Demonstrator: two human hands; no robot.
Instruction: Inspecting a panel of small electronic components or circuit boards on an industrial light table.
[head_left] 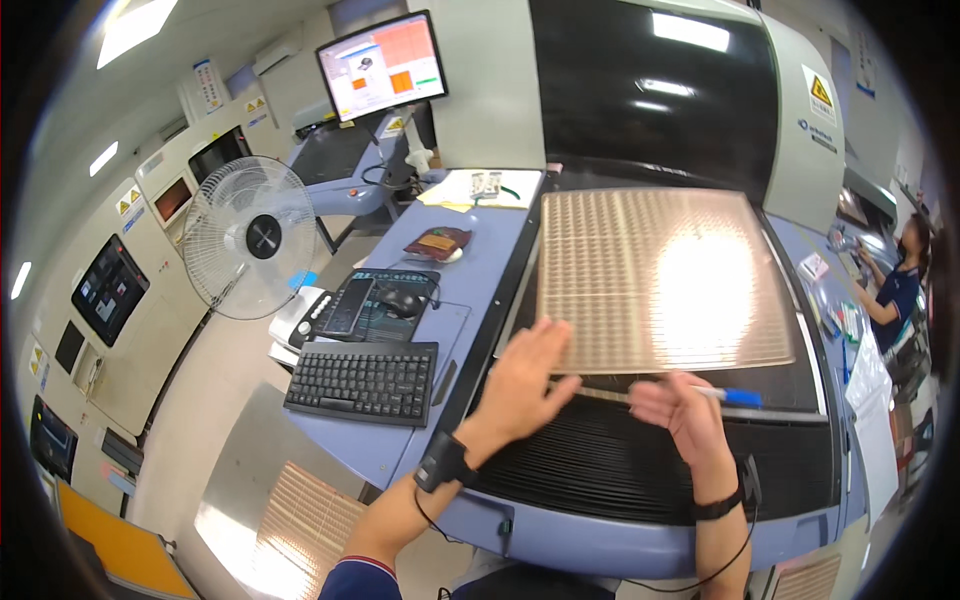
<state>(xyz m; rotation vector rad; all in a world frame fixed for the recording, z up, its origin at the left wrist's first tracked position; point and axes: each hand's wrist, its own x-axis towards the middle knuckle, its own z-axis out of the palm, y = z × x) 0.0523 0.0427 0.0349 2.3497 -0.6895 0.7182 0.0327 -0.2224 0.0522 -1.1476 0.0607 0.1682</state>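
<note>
A large copper-coloured panel (655, 275) covered in a fine grid pattern lies on the black ribbed bed (610, 455) of a big machine. My left hand (528, 378) is flat and open, its fingers resting on the panel's near left edge. My right hand (678, 410) hovers at the panel's near edge, closed around a pen with a blue cap (735, 397) that points right. Both wrists wear black straps with thin cables.
Left of the bed, a blue-grey shelf holds a black keyboard (362, 380), a mouse (400, 300) and papers. A monitor (382, 65) and a white fan (250, 237) stand beyond. Another person (895, 285) works at the far right. Further gridded panels (300, 520) lie lower left.
</note>
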